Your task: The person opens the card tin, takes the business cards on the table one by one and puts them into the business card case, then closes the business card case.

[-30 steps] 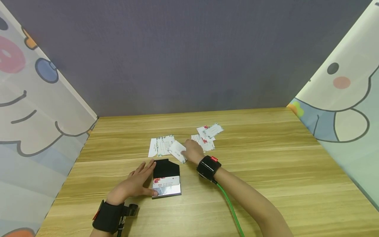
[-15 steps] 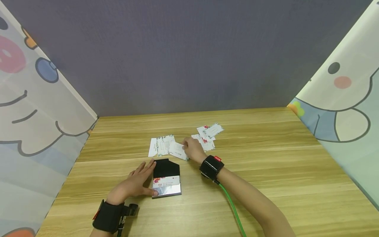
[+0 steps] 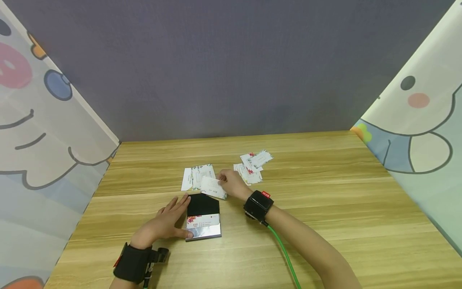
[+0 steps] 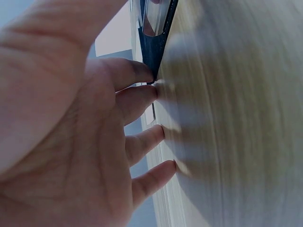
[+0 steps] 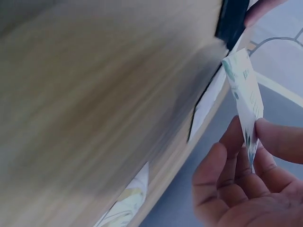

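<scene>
A black card holder lies with its flap folded back, and a white business card with red flowers sits in its pocket. My left hand rests at its left side, thumb on the front edge, fingers spread and fairly straight. In the left wrist view the fingertips reach the table beside the holder. My right hand pinches a white business card between thumb and fingers. In the right wrist view that card is lifted off the table, tilted, with green leaf print at its corner.
Several printed cards overlap behind the holder. Another loose group of cards lies farther back, right of centre. A dark grey panel stands at the table's back edge. A green cable trails from the right wrist strap.
My right hand has turned the card, lifted it and drawn it slightly left, towards the card holder. The left hand and the holder have stayed in place.
</scene>
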A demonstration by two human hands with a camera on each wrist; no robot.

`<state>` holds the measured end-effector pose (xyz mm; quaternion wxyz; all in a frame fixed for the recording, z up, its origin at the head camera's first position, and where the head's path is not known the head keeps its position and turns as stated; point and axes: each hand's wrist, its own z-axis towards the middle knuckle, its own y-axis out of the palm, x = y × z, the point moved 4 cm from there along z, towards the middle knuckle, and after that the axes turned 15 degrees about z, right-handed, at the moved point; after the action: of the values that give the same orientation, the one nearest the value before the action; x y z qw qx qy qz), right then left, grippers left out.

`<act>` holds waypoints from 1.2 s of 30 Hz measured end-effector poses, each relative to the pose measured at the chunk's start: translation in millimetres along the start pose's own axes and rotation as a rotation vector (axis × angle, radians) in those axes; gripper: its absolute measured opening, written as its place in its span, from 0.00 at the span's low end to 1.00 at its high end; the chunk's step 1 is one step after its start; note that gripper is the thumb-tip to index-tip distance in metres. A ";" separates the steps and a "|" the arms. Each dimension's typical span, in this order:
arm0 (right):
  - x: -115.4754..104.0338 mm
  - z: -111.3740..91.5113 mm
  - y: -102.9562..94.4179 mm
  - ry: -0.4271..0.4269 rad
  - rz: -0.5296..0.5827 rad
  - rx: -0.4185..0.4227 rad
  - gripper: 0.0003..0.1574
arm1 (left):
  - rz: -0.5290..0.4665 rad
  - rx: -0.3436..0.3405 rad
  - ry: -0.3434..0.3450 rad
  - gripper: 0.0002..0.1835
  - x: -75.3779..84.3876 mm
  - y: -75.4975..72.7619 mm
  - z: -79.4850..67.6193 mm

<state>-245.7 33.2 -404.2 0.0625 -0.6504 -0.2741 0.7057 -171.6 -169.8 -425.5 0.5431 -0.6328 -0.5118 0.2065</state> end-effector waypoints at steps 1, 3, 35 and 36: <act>-1.5 -0.6 1.2 -0.007 0.004 -0.010 0.06 | -0.001 0.001 0.001 0.57 0.3 -0.2 -0.2; -4.2 -2.1 4.1 -0.013 0.014 -0.033 0.06 | 0.001 0.001 0.002 0.57 0.7 -0.6 -0.4; -11.0 -21.7 44.5 0.022 -0.032 -0.302 0.05 | 0.006 -0.013 -0.004 0.58 -1.3 1.6 0.4; -10.4 -22.1 45.4 0.022 -0.039 -0.306 0.05 | 0.006 -0.012 -0.003 0.58 -1.3 1.6 0.4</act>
<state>-211.0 -2.9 -416.4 -0.0207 -0.6543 -0.3905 0.6472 -171.8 -170.6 -427.5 0.5377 -0.6372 -0.5121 0.2062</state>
